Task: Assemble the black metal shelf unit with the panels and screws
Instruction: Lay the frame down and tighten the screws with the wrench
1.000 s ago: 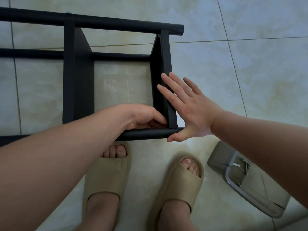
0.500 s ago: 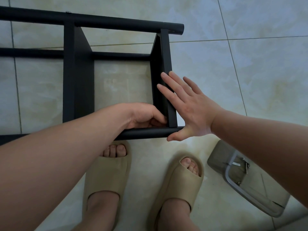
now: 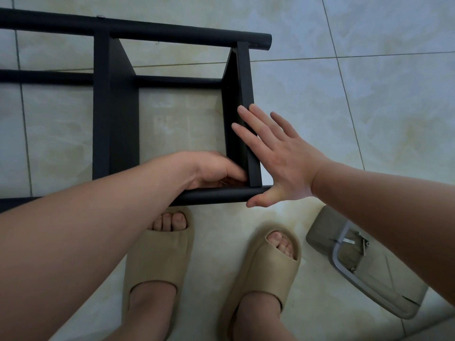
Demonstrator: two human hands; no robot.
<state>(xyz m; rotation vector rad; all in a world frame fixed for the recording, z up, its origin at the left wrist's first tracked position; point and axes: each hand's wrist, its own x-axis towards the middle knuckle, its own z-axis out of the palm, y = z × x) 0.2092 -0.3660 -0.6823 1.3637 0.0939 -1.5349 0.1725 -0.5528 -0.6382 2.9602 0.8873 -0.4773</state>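
Head camera looks down at a black metal shelf frame [image 3: 172,33] lying on a pale tiled floor [image 3: 369,107]. Its long round tubes run from the left edge of the view and end near the middle. Two flat black panels stand between the tubes, a left panel [image 3: 115,124] and a right panel [image 3: 242,94]. The left hand [image 3: 211,171] reaches into the frame's near corner, where the right panel meets the near tube. Its fingers are curled and tucked in there. A thin shiny bit shows under them, but I cannot tell if they hold it. Two tan foam slippers [image 3: 157,262] with bare toes sit just below the frame's near tube. The right hand [image 3: 278,163] lies flat against the outer side of the right panel, fingers straight and spread, thumb at the end of the near tube. To the right of the frame and nearer the person rests a grey tray [image 3: 320,232] with small silver screws [image 3: 363,244] on it.
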